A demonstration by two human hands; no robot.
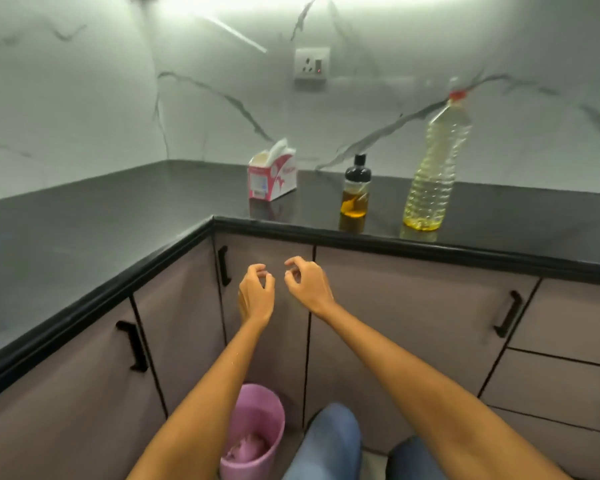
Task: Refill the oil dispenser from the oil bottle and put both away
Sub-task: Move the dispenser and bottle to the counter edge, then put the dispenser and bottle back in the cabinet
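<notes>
Both forearms reach forward from the bottom of the view, over blue-jeaned knees and a pink plastic bin (pixel 253 431) on the floor. Left hand (pixel 256 292) and right hand (pixel 307 284) hover side by side before the grey cabinet doors, below the black counter's edge (pixel 378 237); the fingers of each are loosely curled and grip nothing.

On the counter, a small clear oil dispenser with a black cap (pixel 355 190) stands upright, its amber oil filling only the lower part. Just to its right, apart from it, a tall ribbed clear plastic oil bottle with a red cap (pixel 435 168) holds pale yellow oil nearly to the shoulder. Both have their long axes vertical, necks up, though the wide lens leans the bottle slightly. A red-and-white tissue box (pixel 272 176) sits to the left.

Nothing looks started: caps on, dispenser low. Uncapping, pouring, recapping and storing all seem left.
</notes>
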